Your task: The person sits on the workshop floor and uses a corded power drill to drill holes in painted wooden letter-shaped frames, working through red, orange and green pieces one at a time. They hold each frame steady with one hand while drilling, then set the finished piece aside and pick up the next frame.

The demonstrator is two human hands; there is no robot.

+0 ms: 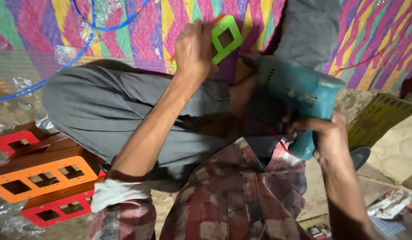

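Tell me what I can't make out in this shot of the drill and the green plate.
Head view only:
- Teal electric drill: its bit is blurred and hidden behind the knee.
- Green square plastic plate: lower left covered by the left hand.
- Right hand: fingers wrapped behind the drill's grip.
- Orange rectangular plate: cut ends unclear.

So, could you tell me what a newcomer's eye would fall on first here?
Probably the teal power drill gripped in the right hand at centre right, aimed at a bright green square frame that the left hand presses onto the colourful woven mat. Orange and red plates lie at lower left.
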